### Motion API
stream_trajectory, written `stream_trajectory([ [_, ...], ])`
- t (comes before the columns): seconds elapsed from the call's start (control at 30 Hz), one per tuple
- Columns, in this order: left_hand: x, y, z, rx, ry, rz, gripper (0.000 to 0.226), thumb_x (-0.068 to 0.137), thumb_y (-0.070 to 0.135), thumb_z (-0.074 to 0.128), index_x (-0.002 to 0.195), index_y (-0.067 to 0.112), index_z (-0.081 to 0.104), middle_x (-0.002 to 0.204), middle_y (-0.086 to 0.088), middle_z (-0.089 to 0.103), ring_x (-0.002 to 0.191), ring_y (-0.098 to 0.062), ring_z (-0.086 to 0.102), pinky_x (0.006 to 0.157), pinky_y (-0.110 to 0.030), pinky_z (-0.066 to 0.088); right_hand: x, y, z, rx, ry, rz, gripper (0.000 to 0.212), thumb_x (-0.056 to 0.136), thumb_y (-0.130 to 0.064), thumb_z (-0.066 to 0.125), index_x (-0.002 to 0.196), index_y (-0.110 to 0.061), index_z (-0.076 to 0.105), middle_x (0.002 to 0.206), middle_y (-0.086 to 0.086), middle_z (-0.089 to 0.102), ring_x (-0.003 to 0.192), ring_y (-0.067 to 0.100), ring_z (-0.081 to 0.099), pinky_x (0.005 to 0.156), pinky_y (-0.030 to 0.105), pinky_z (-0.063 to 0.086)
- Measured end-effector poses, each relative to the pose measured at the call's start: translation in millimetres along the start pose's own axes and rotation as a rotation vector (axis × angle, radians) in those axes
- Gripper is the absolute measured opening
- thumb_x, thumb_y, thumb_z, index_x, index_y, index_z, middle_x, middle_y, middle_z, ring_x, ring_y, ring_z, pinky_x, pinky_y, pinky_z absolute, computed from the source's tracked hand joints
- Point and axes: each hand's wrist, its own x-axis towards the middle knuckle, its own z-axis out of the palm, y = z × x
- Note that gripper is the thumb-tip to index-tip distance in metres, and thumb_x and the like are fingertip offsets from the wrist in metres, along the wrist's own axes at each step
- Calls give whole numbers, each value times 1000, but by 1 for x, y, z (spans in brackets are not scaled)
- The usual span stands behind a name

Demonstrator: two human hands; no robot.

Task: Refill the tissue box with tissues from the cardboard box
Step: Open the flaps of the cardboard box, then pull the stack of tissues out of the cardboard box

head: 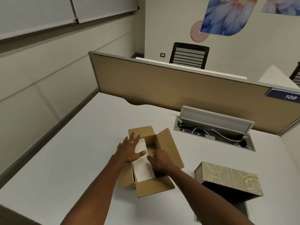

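Note:
An open cardboard box (168,146) sits mid-desk with its flaps spread out. Inside it stands a white stack of tissues (142,169), raised along the box's left side. My left hand (129,148) lies flat with spread fingers on the stack's far left part. My right hand (159,160) reaches into the box and its fingers curl against the stack's right side. To the right, the gold patterned tissue box (230,177) lies open, its lid tilted up over a dark interior (227,190).
The white desk (65,159) ends at a tan partition (162,85) behind. An open cable tray (214,129) with white wires is sunk into the desk at the back right. A black office chair (189,55) stands beyond the partition.

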Motion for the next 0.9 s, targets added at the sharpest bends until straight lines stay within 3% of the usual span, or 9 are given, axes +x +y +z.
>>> stream_trajectory([
  [0.07, 2, -3, 6, -57, 51, -2, 79, 98, 66, 34, 160, 35, -2, 169, 1, -14, 156, -32, -2, 124, -59, 12, 14, -9, 8, 124, -64, 130, 45, 99, -57, 50, 89, -14, 56, 76, 0, 54, 69, 12, 51, 71, 26, 43],
  [0.13, 2, -5, 12, -132, 104, -1, 66, 103, 56, 30, 160, 35, 4, 170, 2, -8, 156, -30, 3, 125, -54, 14, 23, -12, 18, 229, -134, 251, 53, 96, -66, 47, 88, -15, 55, 85, 1, 57, 76, 12, 55, 75, 26, 44],
  [0.2, 3, -7, 17, -220, 164, 4, 59, 106, 48, 29, 160, 34, 11, 170, 3, -2, 156, -28, 7, 125, -49, 15, 28, -10, 30, 355, -163, 352, 63, 93, -69, 50, 117, -11, 57, 117, 7, 62, 105, 20, 62, 87, 29, 47],
  [0.27, 4, -8, 22, -305, 219, 10, 54, 108, 41, 29, 160, 32, 16, 170, 3, 2, 155, -26, 9, 126, -47, 16, 31, -8, 39, 408, -119, 405, 76, 90, -70, 55, 133, -8, 50, 133, 10, 58, 119, 25, 60, 93, 31, 49],
  [0.53, 10, -5, 39, -494, 420, 23, 45, 109, 27, 34, 154, 28, 36, 167, 1, 20, 152, -22, 20, 124, -46, 22, 42, -5, 47, 519, -130, 444, 90, 79, -80, 59, 134, -9, 52, 134, 11, 60, 118, 27, 61, 83, 30, 47],
  [0.7, 11, -6, 41, -483, 427, 12, 45, 109, 28, 33, 154, 31, 36, 167, 2, 21, 153, -22, 19, 123, -47, 22, 49, -4, 50, 589, -169, 488, 93, 77, -82, 59, 137, -11, 49, 137, 10, 59, 121, 28, 61, 98, 35, 51],
  [0.9, 9, -8, 41, -426, 415, 15, 46, 109, 29, 34, 155, 31, 33, 168, 3, 19, 154, -22, 17, 124, -47, 21, 53, -6, 46, 679, -233, 490, 92, 77, -79, 63, 140, -12, 47, 140, 11, 58, 122, 29, 60, 103, 38, 50],
])
